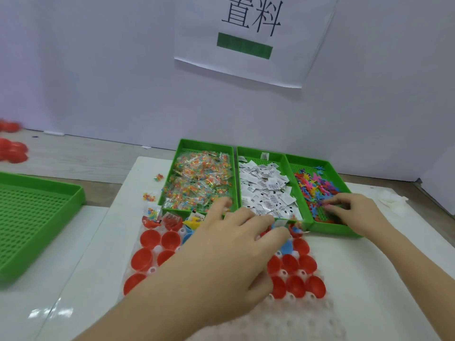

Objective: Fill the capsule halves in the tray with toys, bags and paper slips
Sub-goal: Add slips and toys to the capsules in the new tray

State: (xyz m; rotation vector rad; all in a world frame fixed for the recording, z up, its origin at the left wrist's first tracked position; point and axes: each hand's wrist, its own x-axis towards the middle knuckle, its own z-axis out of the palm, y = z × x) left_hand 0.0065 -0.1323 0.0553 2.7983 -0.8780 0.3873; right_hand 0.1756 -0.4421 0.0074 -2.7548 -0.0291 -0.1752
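A clear blister tray (pixel 295 323) holds several red capsule halves (pixel 150 238) and a blue one (pixel 286 247); some in the top row have a bag, toy or slip in them. Behind it stand three green bins: bead bags (pixel 197 183), paper slips (pixel 266 188) and colourful plastic toys (pixel 317 187). My left hand (pixel 234 244) reaches over the tray's top row and pinches a white paper slip (pixel 280 222) between thumb and fingertip. My right hand (pixel 349 210) is in the toy bin, its fingers curled on toys at the near end. My left forearm hides the tray's middle.
A large green perforated tray (pixel 37 217) lies at the left. Loose red capsule halves (pixel 12 148) sit at the far left. Loose bead bags (pixel 149 196) lie beside the bag bin. A white wall with a paper sign (pixel 246 45) stands right behind the bins.
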